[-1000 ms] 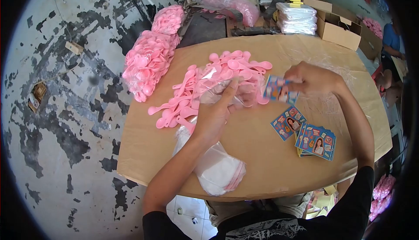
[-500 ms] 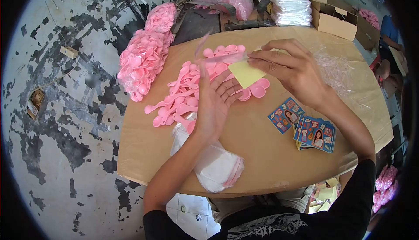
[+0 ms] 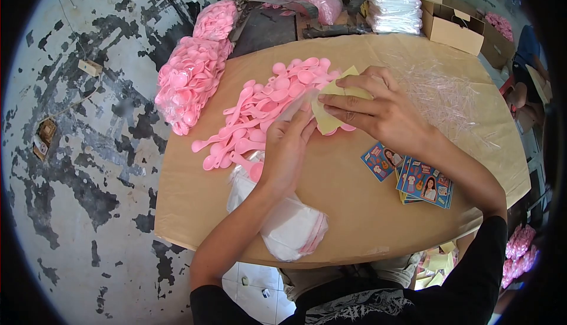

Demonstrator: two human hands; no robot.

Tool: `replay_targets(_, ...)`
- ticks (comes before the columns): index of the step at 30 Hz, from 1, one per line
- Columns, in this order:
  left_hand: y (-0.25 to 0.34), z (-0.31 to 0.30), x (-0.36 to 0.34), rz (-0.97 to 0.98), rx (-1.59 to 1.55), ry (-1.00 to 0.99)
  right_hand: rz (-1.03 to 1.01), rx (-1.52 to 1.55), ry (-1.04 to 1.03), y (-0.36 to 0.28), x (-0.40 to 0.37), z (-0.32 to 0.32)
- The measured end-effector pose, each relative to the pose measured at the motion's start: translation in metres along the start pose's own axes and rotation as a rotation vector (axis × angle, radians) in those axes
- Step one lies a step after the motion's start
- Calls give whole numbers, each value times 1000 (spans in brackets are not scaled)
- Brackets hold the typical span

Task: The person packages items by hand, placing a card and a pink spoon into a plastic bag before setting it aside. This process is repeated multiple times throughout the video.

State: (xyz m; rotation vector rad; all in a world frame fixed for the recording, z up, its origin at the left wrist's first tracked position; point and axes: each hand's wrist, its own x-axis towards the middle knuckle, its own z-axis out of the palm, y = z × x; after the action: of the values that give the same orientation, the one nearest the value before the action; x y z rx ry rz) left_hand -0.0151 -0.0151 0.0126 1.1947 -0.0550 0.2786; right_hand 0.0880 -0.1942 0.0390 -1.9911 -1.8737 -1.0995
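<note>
Standing close by, I see a person in a black top at the table (image 3: 354,207), which is covered in brown paper, with both hands together above a heap of pink spoons (image 3: 282,83). The right hand (image 3: 387,111) has its fingers closed on a yellow card (image 3: 324,125), which looks bent a little. The left hand (image 3: 288,153) is just beside it, fingers pinching what looks like a clear bag (image 3: 297,106); that film is so thin that I cannot tell whether the card's edge is inside it.

Below the left wrist lies a pile of flat clear bags (image 3: 289,224), near the closest spoons. Under the right forearm sits a stack of blue printed cards (image 3: 426,183), with a loose printed card (image 3: 377,161) just to its left. Thin clear strands (image 3: 440,103) are scattered beyond the right hand. At the far left edge stands a bulging sack of spoons (image 3: 192,77); at the far right is an open cardboard box (image 3: 453,34).
</note>
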Motion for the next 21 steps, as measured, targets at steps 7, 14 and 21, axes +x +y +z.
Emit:
replay_targets(7,12,-9,10,194,-1,170,591,453,-104,13,10,-24)
replay_targets(14,15,-5,7,195,-11,151,908,1216,-158,12,13,-25)
replay_targets(21,10,-1,7,195,56,77,846,1196,-171,6,10,-22)
